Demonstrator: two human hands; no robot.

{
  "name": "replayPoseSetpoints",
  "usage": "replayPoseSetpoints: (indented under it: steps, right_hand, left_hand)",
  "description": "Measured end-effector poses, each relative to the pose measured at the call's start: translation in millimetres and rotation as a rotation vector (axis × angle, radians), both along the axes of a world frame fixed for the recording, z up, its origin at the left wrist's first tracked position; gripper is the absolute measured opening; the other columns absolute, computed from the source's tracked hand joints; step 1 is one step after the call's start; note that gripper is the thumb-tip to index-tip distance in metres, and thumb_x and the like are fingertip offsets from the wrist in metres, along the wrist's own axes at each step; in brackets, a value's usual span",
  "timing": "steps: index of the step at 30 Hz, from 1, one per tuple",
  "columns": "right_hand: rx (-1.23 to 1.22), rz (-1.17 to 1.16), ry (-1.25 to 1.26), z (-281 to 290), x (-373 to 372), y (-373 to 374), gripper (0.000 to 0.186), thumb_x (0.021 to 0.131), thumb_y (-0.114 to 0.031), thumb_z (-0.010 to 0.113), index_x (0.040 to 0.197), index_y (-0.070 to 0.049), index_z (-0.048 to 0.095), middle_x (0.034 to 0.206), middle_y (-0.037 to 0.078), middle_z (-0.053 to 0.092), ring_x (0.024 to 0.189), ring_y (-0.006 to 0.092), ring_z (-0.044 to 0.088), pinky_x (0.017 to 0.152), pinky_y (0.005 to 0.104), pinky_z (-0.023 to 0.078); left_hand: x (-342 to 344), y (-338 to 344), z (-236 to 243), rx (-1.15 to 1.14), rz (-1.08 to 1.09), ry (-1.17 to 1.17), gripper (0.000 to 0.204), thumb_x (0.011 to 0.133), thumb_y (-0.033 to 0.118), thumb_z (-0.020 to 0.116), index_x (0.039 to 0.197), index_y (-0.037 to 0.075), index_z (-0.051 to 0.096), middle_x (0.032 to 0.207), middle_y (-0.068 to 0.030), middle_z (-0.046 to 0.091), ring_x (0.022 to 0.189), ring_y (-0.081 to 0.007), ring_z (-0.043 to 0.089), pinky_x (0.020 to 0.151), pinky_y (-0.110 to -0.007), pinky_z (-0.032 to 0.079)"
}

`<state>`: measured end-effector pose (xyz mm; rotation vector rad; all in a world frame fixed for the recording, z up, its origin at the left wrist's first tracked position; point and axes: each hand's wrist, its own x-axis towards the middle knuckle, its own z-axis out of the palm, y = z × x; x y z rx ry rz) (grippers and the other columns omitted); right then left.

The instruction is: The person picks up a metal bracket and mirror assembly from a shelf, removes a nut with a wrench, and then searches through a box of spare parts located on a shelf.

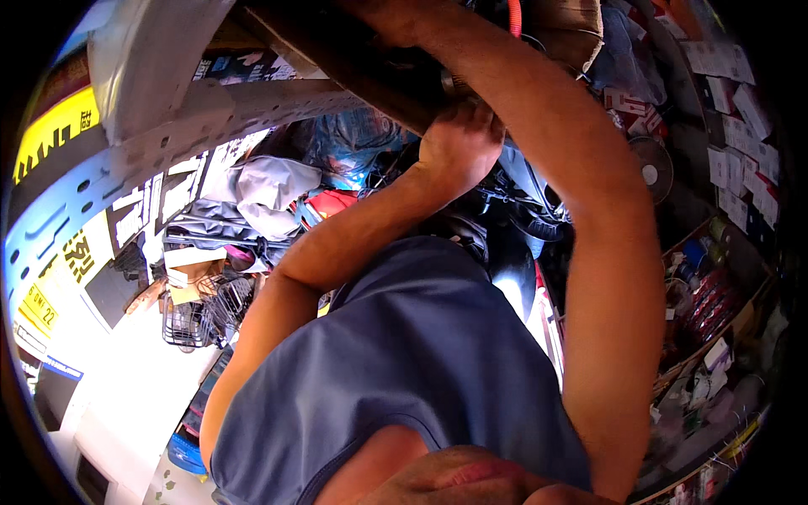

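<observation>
My left hand [461, 145] is raised at the lower edge of a dark board [337, 59] at the top of the head view, its fingers curled tightly round something I cannot make out. A small metallic cylindrical part [450, 82] shows just above those fingers. My right arm arches over from the right, and my right hand [379, 18] reaches into the shadow at the top, its fingers hidden. A red corrugated hose [515, 17] hangs beside a cardboard box [576, 29], just beyond my right forearm.
A perforated metal beam [198, 126] crosses the upper left. Below lie grey cloths [265, 189], blue plastic bags [341, 143] and a wire basket [189, 324]. Small white packages [741, 143] hang at the right, above crowded shelves of small goods [707, 311].
</observation>
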<state>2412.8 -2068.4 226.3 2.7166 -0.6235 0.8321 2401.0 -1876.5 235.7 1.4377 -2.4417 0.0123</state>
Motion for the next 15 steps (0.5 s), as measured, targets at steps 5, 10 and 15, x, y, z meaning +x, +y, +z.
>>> replayPoseSetpoints:
  steps: [5, 10, 15]
  right_hand:
    - [0.331, -0.01, -0.065, 2, -64, -15, 0.038, 0.08, -0.028, 0.069, 0.115, -0.012, 0.067, 0.113, 0.014, 0.069, 0.107, 0.0345, 0.065, 0.089, 0.0493, 0.051]
    - [0.269, -0.493, 0.199, 90, -165, -31, 0.034, 0.084, -0.022, 0.065, 0.113, -0.004, 0.066, 0.099, 0.019, 0.071, 0.094, 0.0372, 0.068, 0.08, 0.0477, 0.054]
    - [0.136, -0.42, 0.065, 114, -150, -17, 0.028, 0.085, -0.019, 0.062, 0.104, -0.001, 0.07, 0.096, 0.022, 0.071, 0.091, 0.0383, 0.068, 0.08, 0.0496, 0.054]
  left_hand:
    - [0, -9, 12, 0.072, 0.031, -0.023, 0.019, 0.073, 0.017, 0.065, 0.088, 0.005, 0.068, 0.087, -0.0086, 0.061, 0.078, -0.0238, 0.065, 0.065, -0.036, 0.055]
    - [4, -10, 13, 0.064, -0.003, 0.017, 0.019, 0.076, 0.015, 0.064, 0.092, 0.005, 0.066, 0.087, -0.0084, 0.061, 0.076, -0.0243, 0.066, 0.066, -0.036, 0.055]
    - [-1, -12, 13, 0.05, -0.044, 0.025, 0.015, 0.075, 0.016, 0.064, 0.085, 0.006, 0.066, 0.084, -0.0085, 0.061, 0.077, -0.0247, 0.066, 0.066, -0.036, 0.055]
